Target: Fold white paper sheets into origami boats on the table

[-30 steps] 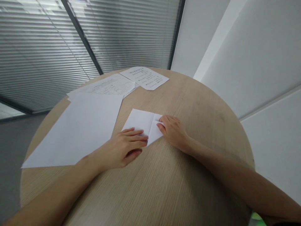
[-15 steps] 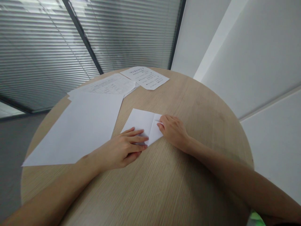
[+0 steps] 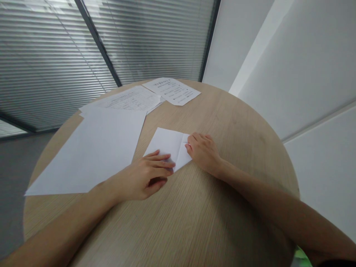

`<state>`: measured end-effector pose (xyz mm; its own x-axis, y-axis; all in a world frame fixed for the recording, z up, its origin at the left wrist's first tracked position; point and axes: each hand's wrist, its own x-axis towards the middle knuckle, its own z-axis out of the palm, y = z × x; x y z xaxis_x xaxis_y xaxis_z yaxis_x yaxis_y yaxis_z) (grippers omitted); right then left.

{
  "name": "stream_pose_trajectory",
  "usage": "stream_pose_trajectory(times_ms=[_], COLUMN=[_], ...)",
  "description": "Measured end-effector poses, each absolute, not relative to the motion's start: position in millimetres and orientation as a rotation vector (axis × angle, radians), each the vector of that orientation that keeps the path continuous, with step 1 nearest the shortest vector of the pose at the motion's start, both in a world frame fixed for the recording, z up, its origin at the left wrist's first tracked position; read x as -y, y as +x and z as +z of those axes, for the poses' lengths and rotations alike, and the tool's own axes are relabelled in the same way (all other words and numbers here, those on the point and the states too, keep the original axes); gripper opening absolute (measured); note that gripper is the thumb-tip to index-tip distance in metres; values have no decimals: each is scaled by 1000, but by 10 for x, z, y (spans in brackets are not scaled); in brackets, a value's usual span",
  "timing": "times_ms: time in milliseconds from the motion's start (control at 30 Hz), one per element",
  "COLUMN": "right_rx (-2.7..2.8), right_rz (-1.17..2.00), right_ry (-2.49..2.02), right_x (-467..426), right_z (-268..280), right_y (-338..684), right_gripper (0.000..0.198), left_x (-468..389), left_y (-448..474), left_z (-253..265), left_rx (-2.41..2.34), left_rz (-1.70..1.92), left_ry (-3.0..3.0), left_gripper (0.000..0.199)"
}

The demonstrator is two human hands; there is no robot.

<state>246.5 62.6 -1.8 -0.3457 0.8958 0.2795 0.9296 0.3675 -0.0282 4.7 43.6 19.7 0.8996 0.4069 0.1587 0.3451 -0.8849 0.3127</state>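
Note:
A small folded sheet of white paper [image 3: 168, 141] lies on the round wooden table [image 3: 178, 222], with a crease running down its right part. My left hand [image 3: 151, 172] rests on its near left part, fingers stretched out and apart. At the paper's right edge, my right hand [image 3: 204, 152] is closed, with thumb and curled fingers pinching the folded edge. The fingers hide that corner of the paper.
A large blank white sheet [image 3: 97, 148] lies on the left, overhanging the table edge. Behind it are printed sheets [image 3: 130, 98], and another printed page [image 3: 174, 91] lies at the far edge. Window blinds [image 3: 155, 40] and a white wall [image 3: 314, 66] stand beyond the table.
Hardly anything differs. My right hand has shifted very slightly at the paper's right edge, while my left hand stays flat on the paper.

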Motion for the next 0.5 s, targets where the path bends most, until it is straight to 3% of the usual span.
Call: stream_pose_trajectory(times_ms=[133, 300, 500], right_rx=[2409, 2413, 2417], right_rz=[-211, -219, -215], right_ry=[-1619, -1612, -1615], right_x=[-618, -608, -618], right_z=[-10, -2, 5], right_y=[2458, 2447, 2442], right_gripper=[11, 12, 11], left_x=[-418, -413, -407], left_y=[53, 62, 99], left_z=[223, 209, 199], left_rx=[-601, -585, -569], left_rz=[312, 311, 336], left_ry=[2727, 2769, 2838], left_gripper=[27, 45, 38])
